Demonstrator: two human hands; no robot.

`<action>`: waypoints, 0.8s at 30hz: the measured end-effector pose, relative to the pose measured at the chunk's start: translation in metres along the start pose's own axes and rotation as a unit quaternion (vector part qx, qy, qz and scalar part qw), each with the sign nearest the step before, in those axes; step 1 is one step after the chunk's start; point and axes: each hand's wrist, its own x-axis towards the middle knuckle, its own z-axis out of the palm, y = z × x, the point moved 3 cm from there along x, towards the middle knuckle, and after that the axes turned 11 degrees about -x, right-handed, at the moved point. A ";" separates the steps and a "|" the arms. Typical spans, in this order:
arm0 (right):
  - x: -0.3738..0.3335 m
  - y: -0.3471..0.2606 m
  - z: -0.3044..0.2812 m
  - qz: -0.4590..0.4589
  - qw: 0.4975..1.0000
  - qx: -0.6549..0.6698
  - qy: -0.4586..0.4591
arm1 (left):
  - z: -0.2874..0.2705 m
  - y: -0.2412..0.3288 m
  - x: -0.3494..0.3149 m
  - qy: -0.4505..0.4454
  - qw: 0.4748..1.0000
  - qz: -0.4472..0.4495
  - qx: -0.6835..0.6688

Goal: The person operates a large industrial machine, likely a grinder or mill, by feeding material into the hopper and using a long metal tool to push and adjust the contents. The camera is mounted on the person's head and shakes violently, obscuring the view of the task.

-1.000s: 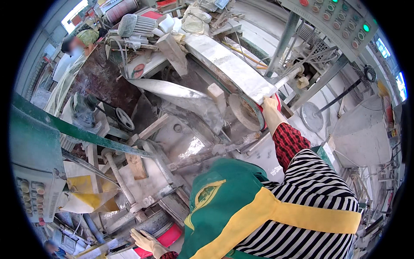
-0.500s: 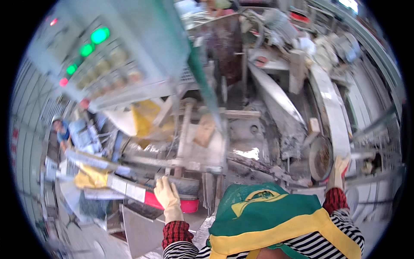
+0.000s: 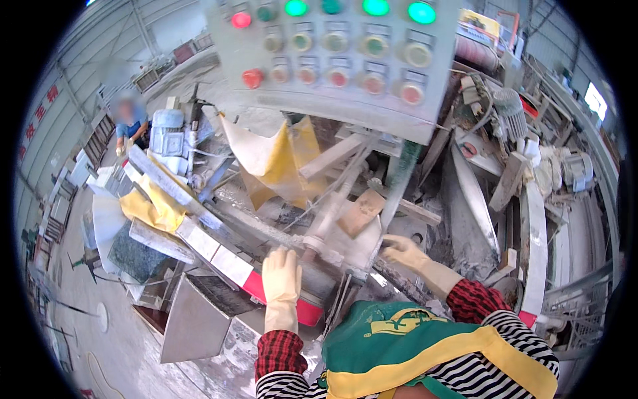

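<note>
My left hand (image 3: 282, 286), in a cream rubber glove, rests at the edge of a curved machine trough with its fingers stretched forward. It lies over or against the red end (image 3: 255, 286) of the trough's white outer rail. My right hand (image 3: 413, 258), gloved the same way, reaches in from the right toward a metal bracket (image 3: 362, 256) at the machine's middle. Its fingers are loosely bent and apart, and I see nothing held in them. A brown wooden block (image 3: 361, 213) sits just beyond it. Whether the right fingertips touch the bracket I cannot tell.
A grey control panel (image 3: 332, 90) with lit green lamps and rows of buttons hangs ahead. Yellow-white sheeting (image 3: 279, 159) drapes behind the trough. Motors (image 3: 510, 110) and a curved white rail (image 3: 533, 246) stand at the right. Another person (image 3: 129, 126) is at the far left.
My right hand has left the far-right rail and come inward to the machine's middle. The view has turned, bringing the control panel to the centre. My left hand stays by the trough.
</note>
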 end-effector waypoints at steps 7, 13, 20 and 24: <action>0.122 -0.175 0.184 -0.178 0.957 -0.191 -0.125 | 0.005 -0.012 -0.004 0.028 0.999 -0.038 -0.021; 0.129 -0.288 0.293 -0.165 0.879 -0.425 -0.144 | 0.011 -0.020 -0.010 0.066 0.996 -0.046 -0.031; 0.148 -0.232 0.383 -0.158 0.849 -0.500 -0.072 | 0.019 -0.018 -0.009 0.064 0.995 -0.058 -0.057; 0.152 -0.253 0.393 -0.051 0.859 -0.466 -0.205 | 0.016 -0.018 -0.017 0.064 0.994 -0.071 -0.059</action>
